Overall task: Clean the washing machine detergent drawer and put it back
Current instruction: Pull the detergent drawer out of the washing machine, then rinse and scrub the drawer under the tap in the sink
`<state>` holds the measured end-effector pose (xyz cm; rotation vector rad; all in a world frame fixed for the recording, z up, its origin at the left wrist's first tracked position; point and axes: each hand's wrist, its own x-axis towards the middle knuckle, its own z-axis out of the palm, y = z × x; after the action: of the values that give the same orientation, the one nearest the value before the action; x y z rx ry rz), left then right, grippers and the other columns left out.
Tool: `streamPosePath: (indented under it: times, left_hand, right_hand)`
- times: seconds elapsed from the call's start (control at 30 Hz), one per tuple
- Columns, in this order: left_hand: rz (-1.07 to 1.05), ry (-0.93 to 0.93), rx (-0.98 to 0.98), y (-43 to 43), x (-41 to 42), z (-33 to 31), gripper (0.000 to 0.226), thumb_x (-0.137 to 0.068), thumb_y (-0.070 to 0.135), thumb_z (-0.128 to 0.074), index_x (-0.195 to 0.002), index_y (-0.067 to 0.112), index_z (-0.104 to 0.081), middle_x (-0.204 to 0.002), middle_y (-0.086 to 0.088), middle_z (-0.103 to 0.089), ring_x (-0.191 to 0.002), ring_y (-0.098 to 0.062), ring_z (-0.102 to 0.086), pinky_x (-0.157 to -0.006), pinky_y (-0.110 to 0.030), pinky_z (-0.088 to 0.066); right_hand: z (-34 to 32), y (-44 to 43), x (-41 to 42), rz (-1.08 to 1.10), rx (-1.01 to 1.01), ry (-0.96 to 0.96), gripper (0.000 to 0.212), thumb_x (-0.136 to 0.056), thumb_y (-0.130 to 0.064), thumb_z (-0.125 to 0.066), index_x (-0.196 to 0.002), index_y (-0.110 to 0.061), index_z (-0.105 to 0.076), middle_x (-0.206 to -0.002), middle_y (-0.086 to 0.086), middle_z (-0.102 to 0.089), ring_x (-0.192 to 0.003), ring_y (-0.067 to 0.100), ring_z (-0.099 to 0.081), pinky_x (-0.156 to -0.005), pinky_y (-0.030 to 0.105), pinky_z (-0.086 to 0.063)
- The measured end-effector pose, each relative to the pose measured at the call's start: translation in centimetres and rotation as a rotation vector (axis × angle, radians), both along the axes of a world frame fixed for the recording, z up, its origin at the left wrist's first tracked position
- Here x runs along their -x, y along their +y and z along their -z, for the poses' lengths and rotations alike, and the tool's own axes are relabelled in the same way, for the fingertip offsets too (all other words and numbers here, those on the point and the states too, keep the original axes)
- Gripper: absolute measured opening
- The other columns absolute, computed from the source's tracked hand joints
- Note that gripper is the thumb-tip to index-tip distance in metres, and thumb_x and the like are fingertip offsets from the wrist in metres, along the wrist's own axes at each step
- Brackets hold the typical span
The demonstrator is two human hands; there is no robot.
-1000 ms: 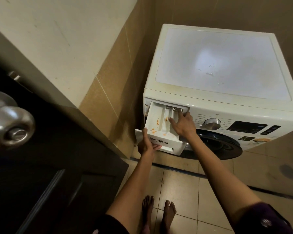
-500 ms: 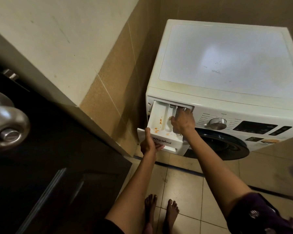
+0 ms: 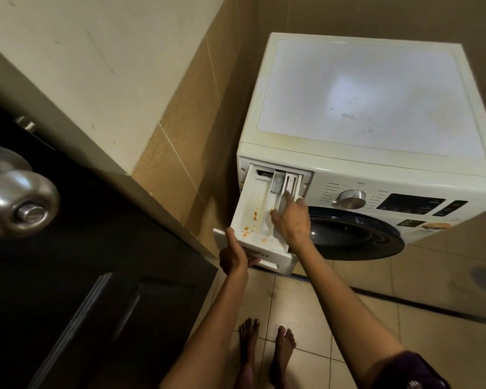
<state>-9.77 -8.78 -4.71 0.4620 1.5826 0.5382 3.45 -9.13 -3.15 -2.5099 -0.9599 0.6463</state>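
Head view: the left grip (image 3: 235,255) was closed round the front panel of the detergent drawer (image 3: 253,200), thumb laid over the panel's top edge and fingers curled under it. Beyond this grip the drawer stood far out of its slot in the washing machine (image 3: 362,94), sloping down toward the person. Orange stains (image 3: 255,214) dotted the wide compartment just beyond the left grip's thumb. To the right of the left grip, the right grip (image 3: 291,221) lay over the drawer's narrower compartments with its fingers bent down into them. Whether they pinched anything could not be told. To the right of the right grip was the silver dial (image 3: 352,198), and below the dial the dark round door (image 3: 348,234). Well to the left of both grips hung a metal doorknob (image 3: 20,197). Two bare feet (image 3: 249,341) stood on the tiled floor (image 3: 292,290), nearer the person than either grip.
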Motion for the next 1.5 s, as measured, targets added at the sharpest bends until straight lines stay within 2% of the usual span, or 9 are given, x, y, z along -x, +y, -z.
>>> streamPosePath:
  times: [0.3, 0.47, 0.6, 0.67, 0.8, 0.87, 1.03, 1.17, 1.5]
  left_hand:
    - [0.075, -0.02, -0.048, -2.1, 4.9, 1.5, 0.08, -0.061, 0.085, -0.033, -0.107, 0.026, -0.061, -0.112, -0.014, -0.065, -0.096, -0.036, -0.064, -0.077, -0.051, -0.056]
    - [0.14, 0.011, -0.194, -0.8, 4.2, -3.6, 0.047, -0.092, 0.059, -0.03, -0.107, 0.024, -0.056, -0.112, -0.01, -0.062, -0.101, -0.033, -0.059, -0.081, -0.048, -0.054]
    - [0.307, 0.038, -0.289, 2.8, 3.3, -2.8, 0.092, -0.048, 0.097, -0.034, -0.102, 0.028, -0.065, -0.113, -0.006, -0.066, -0.102, -0.031, -0.062, -0.086, -0.056, -0.052]
    - [0.386, 0.041, -0.294, 5.0, 2.2, -3.0, 0.098, -0.049, 0.096, -0.037, -0.116, 0.028, -0.061, -0.122, -0.002, -0.062, -0.113, -0.028, -0.058, -0.095, -0.054, -0.047]
    - [0.562, 0.025, -0.412, 6.2, -1.7, -10.3, 0.067, -0.058, 0.073, -0.036, -0.076, 0.014, -0.062, -0.088, -0.014, -0.066, -0.074, -0.031, -0.063, -0.058, -0.038, -0.056]
    - [0.652, 0.026, -0.46, 6.0, -3.6, -13.3, 0.065, -0.062, 0.067, -0.036, -0.075, 0.008, -0.061, -0.079, -0.019, -0.066, -0.063, -0.034, -0.064, -0.047, -0.031, -0.052]
    - [0.941, 0.055, -0.634, 5.0, -8.9, -18.4, 0.054, -0.09, 0.049, -0.034, -0.065, 0.006, -0.054, -0.065, -0.012, -0.061, -0.053, -0.027, -0.057, -0.048, -0.025, -0.045]
    - [1.152, 0.007, -0.724, 2.3, -14.2, -20.3, 0.05, -0.079, 0.058, -0.034, -0.062, 0.011, -0.038, -0.06, -0.008, -0.047, -0.052, -0.024, -0.044, -0.057, -0.028, -0.038]
    - [1.472, -0.195, -0.709, -13.1, -25.3, -21.8, 0.052, -0.087, 0.051, -0.031, -0.064, 0.009, -0.05, -0.069, -0.01, -0.059, -0.05, -0.025, -0.05, -0.059, -0.029, -0.041]
  right_hand:
    - [-0.9, -3.6, 5.0, 0.07, -0.036, 0.011, 0.077, -0.087, -0.037, -0.058, -0.147, -0.026, -0.01, -0.119, 0.014, -0.048, -0.105, 0.026, -0.052, -0.086, 0.036, -0.05]
    - [-3.7, -3.8, 4.6, 0.114, -0.058, -0.044, 0.085, -0.087, -0.045, -0.054, -0.149, -0.024, 0.001, -0.117, 0.014, -0.051, -0.101, 0.025, -0.055, -0.082, 0.035, -0.05]
    - [-7.1, -4.0, 2.8, 0.151, -0.066, -0.12, 0.087, -0.088, -0.053, -0.047, -0.149, -0.022, 0.008, -0.112, 0.016, -0.055, -0.098, 0.028, -0.058, -0.082, 0.038, -0.049]
    - [-9.2, -4.5, 1.6, 0.154, -0.068, -0.181, 0.087, -0.089, -0.056, -0.044, -0.149, -0.02, 0.007, -0.109, 0.015, -0.057, -0.097, 0.027, -0.058, -0.082, 0.037, -0.047]
    - [-13.3, -6.1, -1.1, 0.233, -0.092, -0.386, 0.082, -0.088, -0.059, -0.041, -0.149, -0.014, -0.009, -0.12, 0.015, -0.05, -0.106, 0.028, -0.05, -0.09, 0.038, -0.039]
    - [-15.0, -7.2, -2.8, 0.295, -0.16, -0.485, 0.077, -0.086, -0.057, -0.047, -0.144, -0.009, -0.027, -0.122, 0.016, -0.048, -0.107, 0.03, -0.048, -0.089, 0.039, -0.038]
    - [-18.3, -11.3, -7.4, 0.373, -0.187, -0.536, 0.078, -0.084, -0.057, -0.052, -0.143, -0.01, -0.03, -0.136, 0.018, -0.037, -0.127, 0.032, -0.033, -0.109, 0.04, -0.024]
    - [-20.5, -16.2, -10.8, 0.545, -0.186, -0.513, 0.087, -0.081, -0.063, -0.052, -0.146, -0.013, -0.024, -0.144, 0.026, -0.028, -0.138, 0.037, -0.021, -0.115, 0.043, -0.015]
    - [-24.5, -34.1, -16.6, 0.871, -0.109, -0.435, 0.08, -0.082, -0.057, -0.056, -0.142, -0.012, -0.03, -0.134, 0.018, -0.04, -0.124, 0.034, -0.043, -0.102, 0.041, -0.036]
